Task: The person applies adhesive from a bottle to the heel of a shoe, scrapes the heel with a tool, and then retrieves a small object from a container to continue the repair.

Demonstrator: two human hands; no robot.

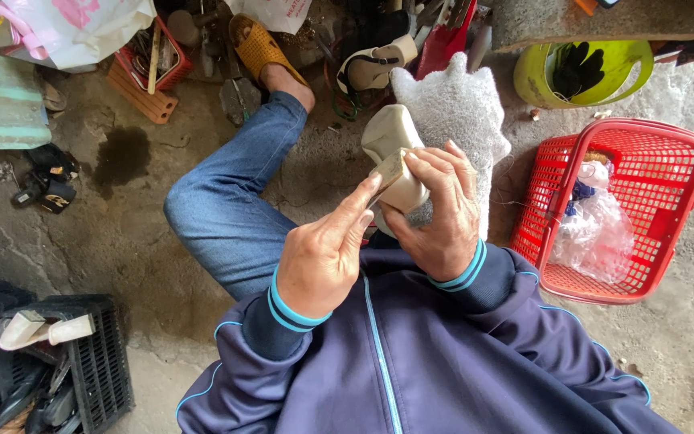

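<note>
A cream shoe (pixel 393 153) is sitting at the middle of the view, held up in front of the person's chest, its rounded end pointing away and a tan edge showing where the fingers meet it. The right hand (pixel 442 210) is wrapping around the near part of the shoe, fingers curled over its top and clamped on it. The left hand (pixel 324 255) is lying just left of the shoe, two fingers stretched out straight and pressing against the shoe's tan edge; it is not closing around anything. Behind the shoe, touching it, a grey fuzzy cloth (pixel 457 112) is covering the raised right knee. Left of the shoe, the other leg in jeans (pixel 230 201) is bending outward, ending beyond the shoe in a foot wearing an orange sandal (pixel 257 47). Below the shoe, the dark blue jacket (pixel 411 362) with light blue trim is filling the lower view. Right of the shoe, a red basket (pixel 684 217) is resting on the concrete floor (pixel 114 233) and holding a doll (pixel 596 217) in clear wrap. Beyond the basket, a lime bucket (pixel 540 80) is holding black gloves (pixel 578 68). Far left and below the shoe, a black crate (pixel 102 362) is holding a pale shoe part. Up and left of the shoe, a small red crate (pixel 172 64) with tools is standing near a white plastic bag (pixel 66 32), and a dark wet patch is marking the floor close by.
</note>
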